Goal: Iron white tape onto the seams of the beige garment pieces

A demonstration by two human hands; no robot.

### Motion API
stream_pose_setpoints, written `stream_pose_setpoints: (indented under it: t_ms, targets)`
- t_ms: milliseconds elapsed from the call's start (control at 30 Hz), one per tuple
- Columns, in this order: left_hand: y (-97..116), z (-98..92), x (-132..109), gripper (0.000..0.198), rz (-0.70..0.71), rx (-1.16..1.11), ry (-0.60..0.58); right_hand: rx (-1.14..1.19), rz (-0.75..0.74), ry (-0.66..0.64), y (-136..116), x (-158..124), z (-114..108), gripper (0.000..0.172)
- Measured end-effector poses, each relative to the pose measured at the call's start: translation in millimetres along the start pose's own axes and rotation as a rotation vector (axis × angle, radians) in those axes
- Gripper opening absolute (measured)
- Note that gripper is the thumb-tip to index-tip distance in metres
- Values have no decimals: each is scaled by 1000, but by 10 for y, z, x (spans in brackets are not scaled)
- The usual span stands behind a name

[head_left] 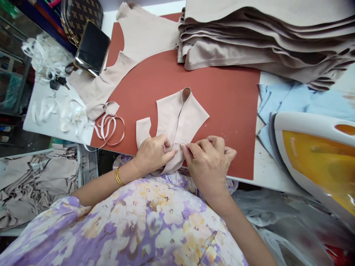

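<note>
A small pale beige fabric piece (pixel 191 120) lies on the reddish-brown mat (pixel 222 92), with a fold opening at its top and its lower end hanging over the mat's front edge. My left hand (pixel 155 153), with a gold bangle at the wrist, pinches the lower left part of the fabric between thumb and fingers. From the right, my right hand (pixel 209 159) pinches the same fabric's edge between thumb and forefinger, its other fingers curled. The two thumbs are close together. Just left of the piece, a narrower beige part (pixel 142 129) shows beside my left hand.
An orange and white iron (pixel 318 155) stands at the right beside light blue pieces (pixel 305 98). Stacked beige fabric (pixel 249 40) fills the back right. A phone (pixel 93 48), bag (pixel 81 14) and white ribbons (pixel 108 129) are at the left, above a fabric-filled crate (pixel 79 166).
</note>
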State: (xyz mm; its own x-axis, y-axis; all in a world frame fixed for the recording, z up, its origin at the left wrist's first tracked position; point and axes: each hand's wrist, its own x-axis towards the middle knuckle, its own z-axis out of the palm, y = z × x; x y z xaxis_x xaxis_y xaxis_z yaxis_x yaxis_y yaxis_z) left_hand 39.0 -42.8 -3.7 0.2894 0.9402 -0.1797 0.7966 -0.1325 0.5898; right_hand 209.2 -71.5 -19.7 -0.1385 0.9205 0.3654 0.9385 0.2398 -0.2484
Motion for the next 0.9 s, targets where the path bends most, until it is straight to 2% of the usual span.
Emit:
stream_pose_setpoints:
  t_ms: [133, 233, 300, 433, 633, 900]
  targets:
    - [-166, 104, -78, 22, 389, 176, 196, 23, 11, -16, 2, 0, 1, 21]
    - [-206, 150, -94, 20, 498, 240, 300, 25, 13, -17, 4, 1, -1, 20]
    - [-201, 159, -91, 19, 497, 255, 324, 28, 15, -23, 5, 3, -4, 20]
    - [-183, 151, -84, 22, 459, 289, 292, 33, 16, -40, 4, 11, -14, 21]
    - [-179, 140, -81, 19, 491, 287, 318, 37, 17, -50, 13, 21, -31, 21]
    - [-129, 97, -50, 23, 390, 300, 195, 23, 43, -68, 2, 13, 10, 17]
